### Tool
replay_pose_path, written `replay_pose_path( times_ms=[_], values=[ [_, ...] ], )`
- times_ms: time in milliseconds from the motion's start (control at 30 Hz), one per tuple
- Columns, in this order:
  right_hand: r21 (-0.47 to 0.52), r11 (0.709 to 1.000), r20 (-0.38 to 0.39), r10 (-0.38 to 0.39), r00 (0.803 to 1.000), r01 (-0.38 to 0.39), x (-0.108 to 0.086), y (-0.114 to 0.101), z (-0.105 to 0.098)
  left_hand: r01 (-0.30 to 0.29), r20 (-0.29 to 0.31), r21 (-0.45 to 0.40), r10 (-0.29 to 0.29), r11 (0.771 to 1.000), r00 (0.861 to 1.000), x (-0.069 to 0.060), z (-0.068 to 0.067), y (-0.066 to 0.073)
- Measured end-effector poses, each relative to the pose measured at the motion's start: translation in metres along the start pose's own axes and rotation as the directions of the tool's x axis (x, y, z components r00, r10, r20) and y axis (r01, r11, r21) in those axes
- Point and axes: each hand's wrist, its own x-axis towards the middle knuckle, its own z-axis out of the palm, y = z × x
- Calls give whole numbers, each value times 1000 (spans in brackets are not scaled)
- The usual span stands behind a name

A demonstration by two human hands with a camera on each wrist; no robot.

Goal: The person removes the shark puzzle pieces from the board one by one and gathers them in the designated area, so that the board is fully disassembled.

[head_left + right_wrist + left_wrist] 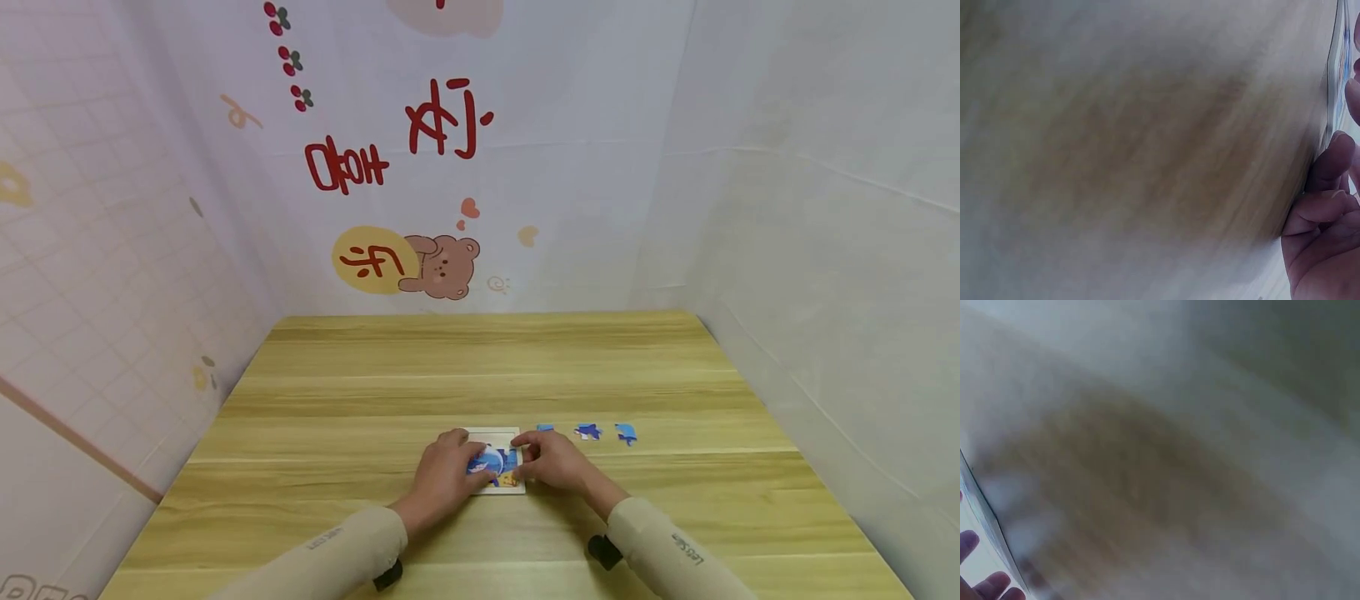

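Note:
A small white-framed jigsaw puzzle [501, 490] lies on the wooden table, its lower part filled with a blue sea-animal picture. My left hand [442, 475] rests over its left side, thumb and index fingertip on the picture. In the left wrist view, fingertips [992, 585] of that hand reach over the white board. At the puzzle's right edge is my right hand [557, 461], index finger and thumb apart on the picture's right side. The right wrist view shows its other fingers [1329, 162] bent beside the board. Whatever lies under the fingers is hidden.
Loose blue puzzle pieces lie right of the board: one [545, 427] partly behind my right hand, a dark blue one [588, 432], and a light blue one [626, 432]. Printed white cloth walls [585, 208] enclose the table [360, 383] at the back and sides.

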Motion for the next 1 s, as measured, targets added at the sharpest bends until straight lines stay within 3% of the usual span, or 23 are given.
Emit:
replay_pose_path(
  times_ms=[333, 567, 1000],
  values=[
    [-54, 998, 16, -8, 1000, 8, 0, -2, 1, 30, -56, 102, -24, 994, 998, -2, 10, 8],
    [-63, 998, 27, -2, 1000, 4, -2, -4, -1, 76, -27, 145, -73, 987, 997, 0, 11, 13],
    [6, 1000, -27, 4, 1000, -4, 0, -8, -2, 69, -23, 177, -66, 982, 998, 2, 10, 14]
  ],
)
